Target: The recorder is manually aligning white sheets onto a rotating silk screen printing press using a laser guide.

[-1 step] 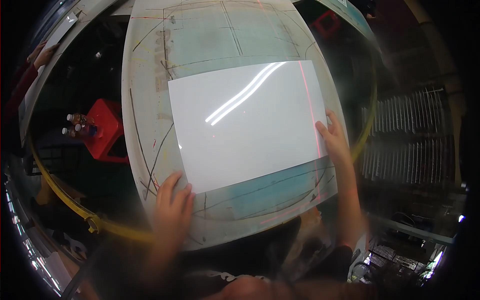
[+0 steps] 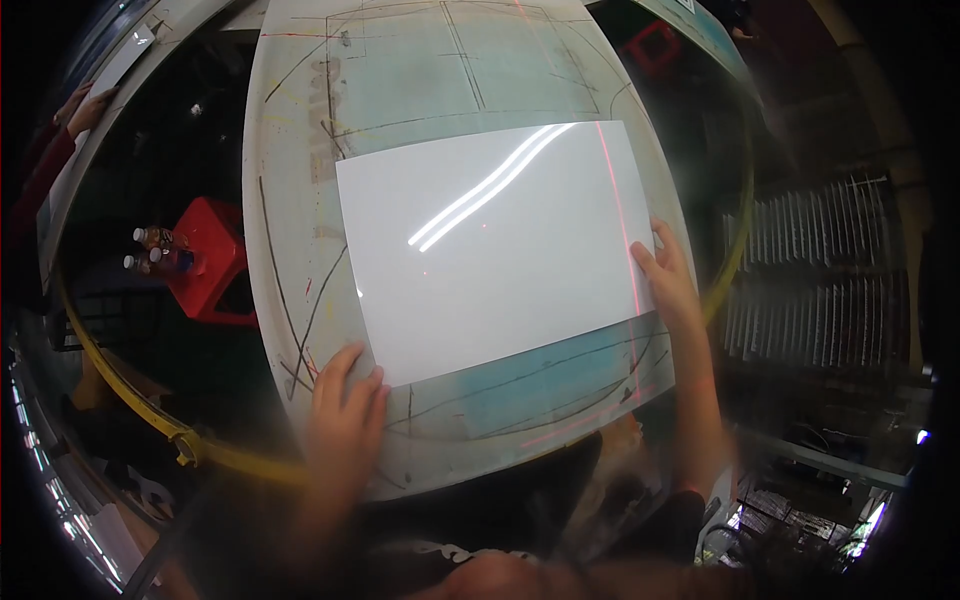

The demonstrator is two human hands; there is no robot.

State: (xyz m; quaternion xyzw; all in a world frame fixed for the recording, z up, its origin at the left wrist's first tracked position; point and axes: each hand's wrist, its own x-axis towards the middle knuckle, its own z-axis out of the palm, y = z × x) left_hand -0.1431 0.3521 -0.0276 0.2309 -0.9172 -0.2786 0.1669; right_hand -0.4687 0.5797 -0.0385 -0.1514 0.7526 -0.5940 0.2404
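A glossy white rectangular sheet lies on a worn pale board marked with dark pencilled lines, and ceiling lights reflect in it. A red laser line runs down near the sheet's right edge. My left hand rests open on the board beside the sheet's lower-left corner, fingers apart, its fingertips at the edge. My right hand grips the sheet's right edge, thumb on top near the laser line and fingers at the side.
A red stool with several bottles stands at left. Another person's hands are on a far-left table. A yellow curved rail runs around the board. Rows of stacked pale slats are at right, a small red object behind.
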